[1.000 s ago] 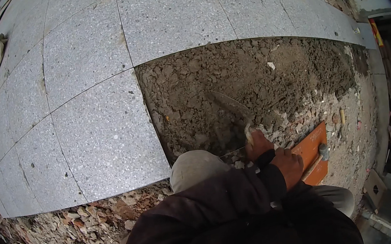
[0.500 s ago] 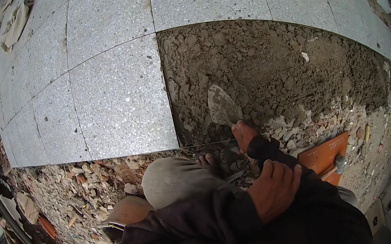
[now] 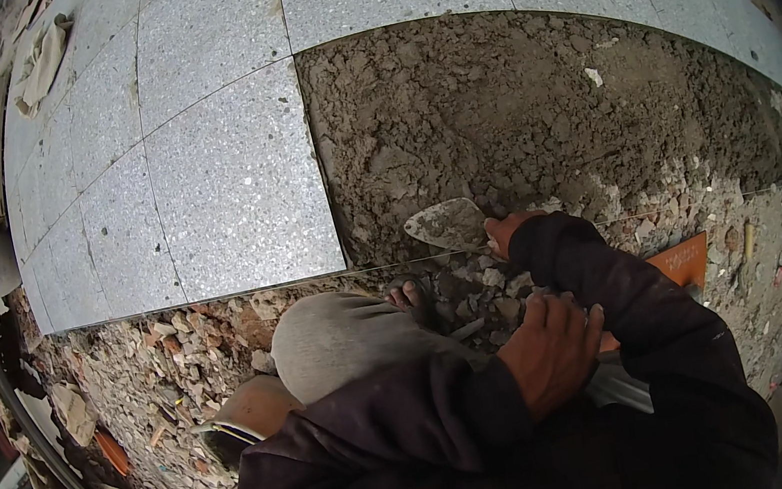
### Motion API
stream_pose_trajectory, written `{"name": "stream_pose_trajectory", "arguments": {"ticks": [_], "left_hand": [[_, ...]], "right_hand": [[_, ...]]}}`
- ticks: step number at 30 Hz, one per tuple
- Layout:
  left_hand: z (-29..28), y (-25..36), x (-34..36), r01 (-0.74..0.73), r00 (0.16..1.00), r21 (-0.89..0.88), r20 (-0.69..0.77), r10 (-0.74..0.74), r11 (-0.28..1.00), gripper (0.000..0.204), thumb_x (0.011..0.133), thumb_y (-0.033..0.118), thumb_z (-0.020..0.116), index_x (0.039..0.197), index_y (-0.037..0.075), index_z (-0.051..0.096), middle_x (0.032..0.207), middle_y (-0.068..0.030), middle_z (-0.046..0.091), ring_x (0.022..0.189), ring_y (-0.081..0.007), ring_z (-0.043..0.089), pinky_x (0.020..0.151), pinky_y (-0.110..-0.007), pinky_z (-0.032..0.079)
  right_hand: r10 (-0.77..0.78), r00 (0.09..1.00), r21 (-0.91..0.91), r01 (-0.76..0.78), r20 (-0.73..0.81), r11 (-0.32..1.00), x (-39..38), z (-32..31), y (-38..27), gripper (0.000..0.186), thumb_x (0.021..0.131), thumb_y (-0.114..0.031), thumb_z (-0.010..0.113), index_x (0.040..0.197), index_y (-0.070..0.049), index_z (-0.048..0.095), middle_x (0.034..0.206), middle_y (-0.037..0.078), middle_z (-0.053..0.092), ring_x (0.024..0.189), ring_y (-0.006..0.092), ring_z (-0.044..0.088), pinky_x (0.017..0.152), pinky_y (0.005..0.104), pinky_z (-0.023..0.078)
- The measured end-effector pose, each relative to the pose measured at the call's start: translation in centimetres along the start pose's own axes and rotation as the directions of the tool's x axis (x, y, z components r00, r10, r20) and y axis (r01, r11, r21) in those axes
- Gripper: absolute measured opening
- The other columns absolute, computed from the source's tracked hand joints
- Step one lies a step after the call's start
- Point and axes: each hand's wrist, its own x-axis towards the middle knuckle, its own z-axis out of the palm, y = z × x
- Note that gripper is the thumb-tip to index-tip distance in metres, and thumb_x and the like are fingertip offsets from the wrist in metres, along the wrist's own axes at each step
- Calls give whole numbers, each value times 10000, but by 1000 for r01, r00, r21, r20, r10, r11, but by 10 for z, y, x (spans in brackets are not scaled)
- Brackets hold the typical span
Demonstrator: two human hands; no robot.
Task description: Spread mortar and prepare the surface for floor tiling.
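Trowel [image 3: 449, 224], a leaf-shaped metal blade smeared with grey, lies at the near left part of the crumbly dark-brown mortar bed [image 3: 512, 105], its rounded tip pointing left. The right hand [image 3: 513, 234] has its grip closed round the handle, which the fingers mostly hide. The left hand [image 3: 554, 352] sits nearer the body, its fingers bent; I cannot tell whether its grip has hold of anything.

Closest hazard, I judge, is the thin pale string [image 3: 414, 260] running right from the near edge of the speckled grey, square-cornered tile [image 3: 236, 187]. Blade and knuckles are just beside it (touching or not, I cannot tell), so a low sweep toward the body could snag it and pull it off line. A swing too far left could knock the tile's exposed right edge and chip or shift it.

Loose broken grey rubble [image 3: 490, 295] lies on the near side, and dragging the blade through it could carry stones into the mortar. A small white chip [image 3: 594, 76] sits farther right on the bed; left there, it could make a high spot. Bare toes [image 3: 409, 295] near the string could be nicked if the blade slipped.
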Motion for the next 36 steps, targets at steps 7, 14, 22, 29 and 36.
{"name": "stream_pose_trajectory", "arguments": {"ticks": [7, 14, 22, 29, 36], "left_hand": [[4, 14, -19, -120, 993, -46, -21, 119, 992, 383, 748, 142, 396, 1099, -9, 414, 865, -148, 499, 818, -255, 482, 759, -365, 373], [0, 2, -16, -45, 999, -4, -4, 45, 999, 384, 741, 127, 408, 1111, 21, 408, 889, -133, 479, 858, -246, 456, 763, -360, 373], [1, -5, -12, -155, 987, -38, -44, 153, 987, 383, 741, 133, 412, 1118, 68, 409, 885, -127, 480, 863, -252, 450, 775, -381, 361], [-10, -8, -25, -152, 988, 19, -12, 152, 988, 371, 752, 130, 407, 1117, 66, 411, 853, -140, 493, 805, -258, 477, 734, -361, 384], [-3, -15, -11, -143, 985, 2, -99, 143, 990, 413, 702, 99, 428, 1113, 66, 409, 826, -97, 460, 747, -199, 453, 688, -315, 384]], "right_hand": [[-139, 982, -144, 121, -127, 982, -27, -32, -53, 316, 806, -286, 398, 1043, -86, 455, 913, 113, 555, 816, 289, 545, 705, 421, 434], [4, 999, -162, 2, 42, 987, 0, -15, -13, 339, 802, -309, 400, 1080, -117, 440, 996, 128, 519, 899, 297, 511, 742, 440, 411], [199, 980, -119, -198, -3, 973, -60, 6, 103, 408, 790, -371, 400, 1119, -130, 404, 938, 146, 540, 878, 291, 517, 731, 405, 423], [120, 978, 330, -59, -168, 942, -93, 16, 111, 458, 727, -394, 509, 1020, -42, 498, 937, 207, 517, 835, 314, 531, 694, 412, 429], [-113, 938, 895, 271, -329, -355, 79, 18, -93, 249, 759, -252, 508, 857, -25, 479, 570, 85, 457, 410, 190, 453, 373, 342, 358]]}}
